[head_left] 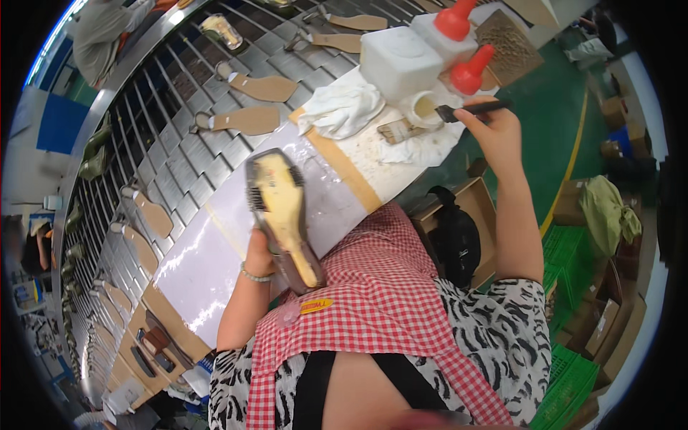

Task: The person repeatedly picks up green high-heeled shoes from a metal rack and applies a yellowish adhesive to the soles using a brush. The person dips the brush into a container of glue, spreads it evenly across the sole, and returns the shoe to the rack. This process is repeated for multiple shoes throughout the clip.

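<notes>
My left hand (pixel 259 252) is closed around the side of a dark shoe upper on its last (pixel 281 197), held with its pale yellow underside facing up. The shoe is slightly blurred and tilted above the pale work board (pixel 208 251). In my right hand (pixel 494 136) is a brush (pixel 487 107), its black handle pinched between thumb and fingers. The brush's dark head points left, close to the mouth of a small white jar (pixel 424 107) with pale yellowish contents. Just left of the jar, a stained block (pixel 399 131) lies on white paper.
White plastic bottles (pixel 401 61) with red nozzle caps (pixel 469 72) stand behind the jar, beside a crumpled white cloth (pixel 344 109). Beyond the board, a slatted conveyor (pixel 186 154) carries several tan soles (pixel 247 120). Green crates (pixel 566 387) and cardboard boxes sit at right. Another person (pixel 104 39) is at far left.
</notes>
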The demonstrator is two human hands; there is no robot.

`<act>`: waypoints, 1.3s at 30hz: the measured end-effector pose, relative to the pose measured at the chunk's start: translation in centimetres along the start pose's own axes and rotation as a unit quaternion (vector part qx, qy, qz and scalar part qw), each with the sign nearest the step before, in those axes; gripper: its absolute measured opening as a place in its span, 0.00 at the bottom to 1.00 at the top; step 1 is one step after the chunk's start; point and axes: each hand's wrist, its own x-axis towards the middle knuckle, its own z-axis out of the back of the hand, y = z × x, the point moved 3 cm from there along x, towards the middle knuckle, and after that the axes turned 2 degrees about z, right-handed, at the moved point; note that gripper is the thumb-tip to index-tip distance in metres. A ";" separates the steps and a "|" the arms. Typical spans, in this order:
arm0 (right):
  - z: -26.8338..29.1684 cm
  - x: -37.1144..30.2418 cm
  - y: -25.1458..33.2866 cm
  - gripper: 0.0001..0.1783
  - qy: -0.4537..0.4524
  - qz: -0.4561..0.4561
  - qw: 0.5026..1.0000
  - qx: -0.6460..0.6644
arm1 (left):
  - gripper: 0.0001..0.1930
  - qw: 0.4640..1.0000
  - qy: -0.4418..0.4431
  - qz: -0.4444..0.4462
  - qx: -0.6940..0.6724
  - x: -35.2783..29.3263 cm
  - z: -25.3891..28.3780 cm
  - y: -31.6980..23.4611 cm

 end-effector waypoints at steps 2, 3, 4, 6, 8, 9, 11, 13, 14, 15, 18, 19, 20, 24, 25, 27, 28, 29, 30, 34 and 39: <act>-0.5 1.0 -1.9 0.14 0.003 0.001 0.999 -0.040 | 0.62 0.997 -0.015 -0.042 -0.062 0.6 0.1 -0.7; -0.8 1.4 -2.5 0.14 0.011 0.002 0.999 -0.047 | 0.62 0.995 -0.020 -0.059 -0.077 0.7 0.1 -1.3; -1.2 1.8 -2.9 0.13 0.019 0.003 0.998 -0.052 | 0.63 0.993 -0.020 -0.092 -0.075 0.9 0.0 -1.9; -2.2 2.4 -3.2 0.12 0.036 0.012 0.998 -0.054 | 0.63 0.991 -0.028 -0.117 -0.052 0.9 -0.2 -2.9; -2.8 2.9 -3.1 0.11 0.068 0.013 0.994 -0.082 | 0.63 0.990 -0.038 -0.122 -0.054 0.7 -0.3 -3.4; -3.1 3.0 -3.0 0.11 0.084 0.009 0.992 -0.096 | 0.63 0.990 -0.039 -0.120 -0.057 0.7 -0.3 -3.5; -3.2 3.3 -2.9 0.10 0.112 0.007 0.989 -0.100 | 0.63 0.991 -0.041 -0.118 -0.054 0.6 -0.4 -3.6; -2.8 3.3 -3.0 0.10 0.128 0.014 0.990 -0.052 | 0.63 0.991 -0.034 -0.118 -0.046 0.6 -0.5 -3.4; -2.5 3.2 -3.5 0.11 0.113 -0.028 0.993 -0.012 | 0.63 0.992 -0.039 -0.115 -0.044 0.7 -0.5 -3.3; -2.1 3.1 -3.8 0.11 0.097 -0.041 0.994 0.043 | 0.62 0.992 -0.036 -0.114 -0.046 0.8 -0.5 -3.2; -1.3 2.7 -5.3 0.13 0.067 -0.103 0.970 0.209 | 0.62 0.992 -0.026 -0.108 -0.062 1.0 -0.6 -3.1; -1.1 2.5 -5.7 0.14 0.058 -0.127 0.955 0.264 | 0.62 0.992 -0.012 -0.106 -0.066 1.1 -0.8 -3.1; -1.4 2.2 -6.5 0.15 0.043 -0.191 0.922 0.334 | 0.62 0.992 -0.017 -0.102 -0.069 1.2 -0.7 -3.1; -2.5 0.9 -8.2 0.15 0.007 -0.307 0.812 0.496 | 0.62 0.992 -0.002 -0.091 -0.087 1.4 -1.0 -3.2; -2.9 0.7 -8.6 0.15 -0.004 -0.327 0.789 0.520 | 0.62 0.991 0.011 -0.093 -0.096 1.4 -1.1 -3.3; -3.8 0.3 -9.5 0.15 -0.036 -0.373 0.743 0.555 | 0.61 0.990 0.010 -0.094 -0.100 1.5 -1.3 -3.4; -4.1 0.2 -10.0 0.14 -0.045 -0.383 0.731 0.562 | 0.61 0.990 0.015 -0.093 -0.102 1.6 -1.4 -3.5; -4.3 0.2 -10.5 0.14 -0.058 -0.408 0.722 0.555 | 0.61 0.990 0.029 -0.094 -0.101 1.6 -1.6 -3.6; -4.7 0.2 -11.1 0.14 -0.063 -0.430 0.712 0.552 | 0.61 0.991 0.021 -0.087 -0.102 1.6 -1.6 -3.5; -5.2 0.4 -12.5 0.15 -0.069 -0.436 0.667 0.601 | 0.62 0.988 0.031 -0.046 -0.147 1.9 -1.5 -2.6; -2.8 -0.6 -7.9 0.11 -0.030 -0.322 0.653 0.685 | 0.53 0.972 0.061 0.030 -0.226 2.2 -1.0 -0.9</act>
